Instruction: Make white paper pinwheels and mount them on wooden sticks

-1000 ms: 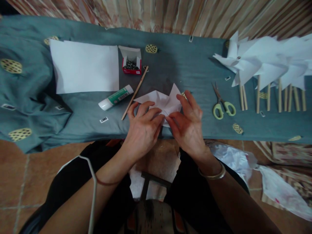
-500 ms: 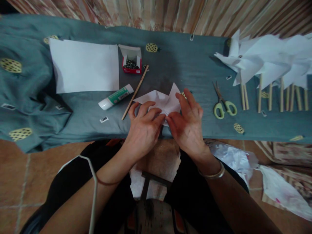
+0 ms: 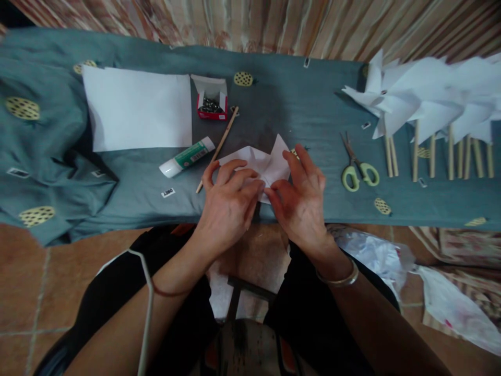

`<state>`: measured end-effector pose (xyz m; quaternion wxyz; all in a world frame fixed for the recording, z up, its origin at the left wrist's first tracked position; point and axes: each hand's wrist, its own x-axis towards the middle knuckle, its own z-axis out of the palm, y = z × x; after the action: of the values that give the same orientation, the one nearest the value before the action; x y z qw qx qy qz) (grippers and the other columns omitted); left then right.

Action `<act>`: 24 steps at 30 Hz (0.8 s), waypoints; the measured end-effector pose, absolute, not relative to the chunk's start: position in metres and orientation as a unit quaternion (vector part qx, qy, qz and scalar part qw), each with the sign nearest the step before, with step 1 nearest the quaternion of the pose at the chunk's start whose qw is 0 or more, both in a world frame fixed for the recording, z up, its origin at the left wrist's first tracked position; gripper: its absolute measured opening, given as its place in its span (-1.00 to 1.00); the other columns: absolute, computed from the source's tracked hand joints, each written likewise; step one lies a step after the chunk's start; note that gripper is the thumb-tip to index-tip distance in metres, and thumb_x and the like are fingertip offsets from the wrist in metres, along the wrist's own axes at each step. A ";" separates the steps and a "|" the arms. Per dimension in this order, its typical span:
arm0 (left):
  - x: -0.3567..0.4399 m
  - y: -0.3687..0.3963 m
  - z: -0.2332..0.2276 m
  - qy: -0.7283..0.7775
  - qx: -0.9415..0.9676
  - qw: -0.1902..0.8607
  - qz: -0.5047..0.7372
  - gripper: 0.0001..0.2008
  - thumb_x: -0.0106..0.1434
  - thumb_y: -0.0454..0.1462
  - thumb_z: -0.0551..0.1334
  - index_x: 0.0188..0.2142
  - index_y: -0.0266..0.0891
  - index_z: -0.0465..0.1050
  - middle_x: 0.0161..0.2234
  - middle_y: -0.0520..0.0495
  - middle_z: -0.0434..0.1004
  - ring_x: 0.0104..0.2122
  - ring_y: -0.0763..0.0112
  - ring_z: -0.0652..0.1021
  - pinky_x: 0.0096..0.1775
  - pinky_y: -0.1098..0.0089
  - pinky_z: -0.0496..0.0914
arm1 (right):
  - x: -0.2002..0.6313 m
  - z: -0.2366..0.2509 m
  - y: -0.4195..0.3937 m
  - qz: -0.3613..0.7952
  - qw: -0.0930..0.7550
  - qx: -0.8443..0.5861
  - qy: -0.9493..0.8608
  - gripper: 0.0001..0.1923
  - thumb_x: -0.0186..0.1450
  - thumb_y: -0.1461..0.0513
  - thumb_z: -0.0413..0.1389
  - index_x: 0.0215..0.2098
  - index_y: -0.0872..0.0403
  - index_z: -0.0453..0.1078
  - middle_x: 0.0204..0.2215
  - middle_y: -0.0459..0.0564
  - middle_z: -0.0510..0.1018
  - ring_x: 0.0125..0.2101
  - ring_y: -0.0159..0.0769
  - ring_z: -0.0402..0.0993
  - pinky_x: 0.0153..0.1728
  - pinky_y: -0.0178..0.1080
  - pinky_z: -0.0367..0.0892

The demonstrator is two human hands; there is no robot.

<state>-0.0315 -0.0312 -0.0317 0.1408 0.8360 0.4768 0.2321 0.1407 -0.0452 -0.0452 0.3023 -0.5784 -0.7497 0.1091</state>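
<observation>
A folded white paper pinwheel [image 3: 276, 162] lies at the table's near edge, between my hands. My left hand [image 3: 230, 201] is closed on its left and near part, thumb and forefinger close to the centre. From the other side my right hand [image 3: 299, 201] pinches the paper near the middle, its other fingers curled at the right flap. Whether a small piece sits between the fingertips is hidden. A thin wooden stick [image 3: 225, 138] lies slanted just beyond my left hand, beside a green and white glue stick [image 3: 187, 156].
A stack of white paper [image 3: 141, 109] lies at the left, next to an open red box [image 3: 212, 104] of small dark metal pieces. Green-handled scissors [image 3: 358, 164] rest to the right. Several finished pinwheels [image 3: 426, 99] on sticks lie at the far right of the cloth-covered table [image 3: 305, 115].
My left hand has shifted slightly left and its fingers have moved a little over the paper. My right hand keeps nearly the same pinch. The view has tilted very slightly.
</observation>
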 end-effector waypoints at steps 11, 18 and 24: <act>-0.056 -0.022 -0.035 0.504 0.779 0.209 0.309 -0.45 0.30 -0.20 0.18 0.26 -0.23 0.18 0.19 -0.30 0.32 0.21 0.06 0.33 0.21 0.01 0.24 | 0.151 -0.043 -0.054 0.162 0.370 -0.563 -0.721 -0.89 0.28 0.19 0.20 -0.42 -0.01 0.45 0.21 -0.03 0.39 0.31 0.01 0.13 0.26 0.22 0.12; -0.060 -0.028 -0.047 0.514 0.633 0.412 0.407 -0.34 0.20 -0.20 0.28 0.27 -0.14 0.15 0.25 -0.28 0.26 0.16 0.08 0.42 0.08 0.08 0.43 | 0.153 -0.039 -0.060 0.195 0.394 -0.555 -0.706 -0.90 0.25 0.24 0.18 -0.44 0.01 0.46 0.17 0.04 0.44 0.29 -0.03 0.19 0.24 0.18 0.17; -0.066 -0.037 -0.031 0.515 0.430 0.585 0.456 -0.48 0.09 -0.23 0.39 0.05 -0.22 0.37 0.07 -0.23 0.49 0.03 0.12 0.55 0.10 0.07 0.43 | 0.157 -0.037 -0.055 0.212 0.446 -0.568 -0.658 -0.91 0.22 0.23 0.22 -0.45 -0.01 0.47 0.04 0.04 0.56 0.09 -0.10 0.47 0.10 0.06 0.36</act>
<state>-0.0656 -0.0374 -0.0308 0.5846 0.4302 0.5151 0.4559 0.1572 -0.0554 -0.0367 0.4462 -0.5683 -0.6580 0.2121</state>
